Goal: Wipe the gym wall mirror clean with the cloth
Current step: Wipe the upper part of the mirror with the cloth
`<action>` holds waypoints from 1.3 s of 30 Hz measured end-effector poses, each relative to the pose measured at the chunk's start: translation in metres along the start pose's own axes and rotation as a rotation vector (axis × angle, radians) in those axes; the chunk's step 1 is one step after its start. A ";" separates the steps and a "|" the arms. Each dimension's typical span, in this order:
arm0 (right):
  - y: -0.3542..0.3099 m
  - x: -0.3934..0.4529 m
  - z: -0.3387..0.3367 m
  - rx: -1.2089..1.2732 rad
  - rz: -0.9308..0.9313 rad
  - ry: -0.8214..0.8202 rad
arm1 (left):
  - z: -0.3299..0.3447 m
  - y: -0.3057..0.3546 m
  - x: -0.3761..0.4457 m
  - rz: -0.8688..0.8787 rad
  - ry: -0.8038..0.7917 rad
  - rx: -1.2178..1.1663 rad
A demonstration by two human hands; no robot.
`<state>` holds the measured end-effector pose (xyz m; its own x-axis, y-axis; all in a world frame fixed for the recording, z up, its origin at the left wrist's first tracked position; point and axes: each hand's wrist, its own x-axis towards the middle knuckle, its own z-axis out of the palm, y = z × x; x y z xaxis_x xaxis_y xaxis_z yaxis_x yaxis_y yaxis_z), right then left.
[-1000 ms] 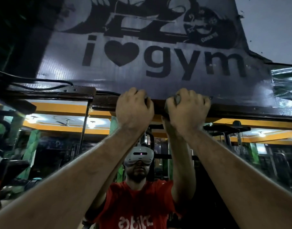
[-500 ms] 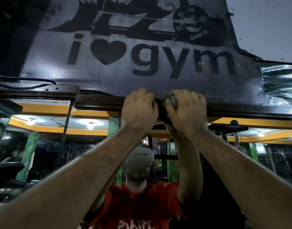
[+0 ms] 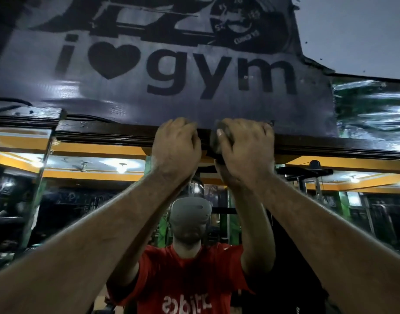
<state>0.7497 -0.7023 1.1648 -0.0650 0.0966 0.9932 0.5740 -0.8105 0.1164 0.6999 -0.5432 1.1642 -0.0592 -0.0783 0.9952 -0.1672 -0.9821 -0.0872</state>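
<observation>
Hands closer together, still gripping cloth at mirror frame.

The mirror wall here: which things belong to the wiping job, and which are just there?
Part of the job:
mirror
cloth
left hand
right hand

Just there:
"i love gym" banner
dark wooden frame
black cable

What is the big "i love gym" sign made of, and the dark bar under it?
The sign looks like printed vinyl or plastic sheet: it shines in patches and wrinkles. The bar looks like dark varnished wood, grooved along its length like moulding; painted metal can't be ruled out.
</observation>
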 end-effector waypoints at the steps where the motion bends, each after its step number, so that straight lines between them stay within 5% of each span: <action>1: 0.012 0.000 -0.005 0.001 -0.040 -0.039 | 0.002 0.005 0.000 0.004 -0.006 -0.001; 6: 0.050 0.001 -0.019 -0.053 0.126 0.039 | 0.012 0.027 0.003 0.045 -0.006 -0.006; 10: 0.061 -0.006 -0.016 -0.006 0.008 0.032 | 0.027 0.058 0.007 0.030 -0.039 -0.041; 16: 0.075 -0.003 -0.015 -0.031 0.114 0.124 | 0.043 0.074 0.001 -0.047 0.056 -0.022; 25: 0.106 -0.005 -0.018 0.041 0.008 0.097 | 0.053 0.085 0.003 -0.134 0.158 0.017; 29: 0.111 -0.008 -0.027 0.055 0.216 0.184 | 0.059 0.097 0.003 -0.180 0.165 0.069; 35: 0.109 -0.009 -0.025 0.039 -0.020 0.059 | 0.050 0.099 -0.001 0.014 0.043 0.108; 39: 0.134 -0.010 -0.027 -0.018 0.165 0.243 | 0.052 0.107 0.002 0.177 -0.009 0.084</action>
<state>0.8051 -0.8280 1.1707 -0.1665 -0.1764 0.9701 0.5786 -0.8142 -0.0488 0.7332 -0.6576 1.1589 -0.0719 -0.2522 0.9650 -0.0725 -0.9636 -0.2572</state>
